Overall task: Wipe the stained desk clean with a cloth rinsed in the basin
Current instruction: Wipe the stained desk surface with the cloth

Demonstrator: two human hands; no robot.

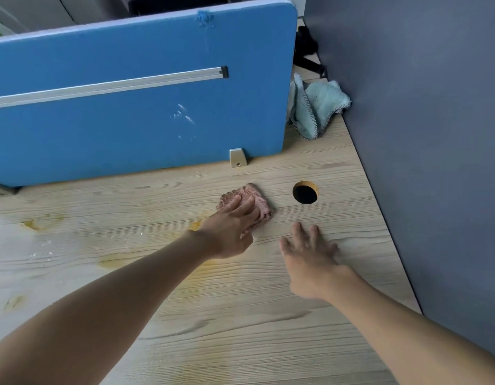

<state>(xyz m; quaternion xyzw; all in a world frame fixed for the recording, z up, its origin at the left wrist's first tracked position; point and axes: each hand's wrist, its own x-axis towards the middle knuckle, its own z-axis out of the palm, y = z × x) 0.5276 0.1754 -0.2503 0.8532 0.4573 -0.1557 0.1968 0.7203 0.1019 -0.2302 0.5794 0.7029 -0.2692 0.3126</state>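
A light wood-grain desk (240, 315) carries yellowish stains (116, 262) across its left and middle, plus small white specks at the left. A folded pink cloth (256, 197) lies on the desk near the back. My left hand (231, 227) presses flat on the cloth with straight fingers. My right hand (310, 257) rests open on the bare desk to the right of the cloth, fingers spread. No basin is in view.
A blue divider panel (135, 107) with a metal rail stands along the desk's back edge. A round cable hole (305, 193) lies right of the cloth. A crumpled light-teal cloth (315, 107) sits in the back right corner. A grey wall (435, 134) borders the right side.
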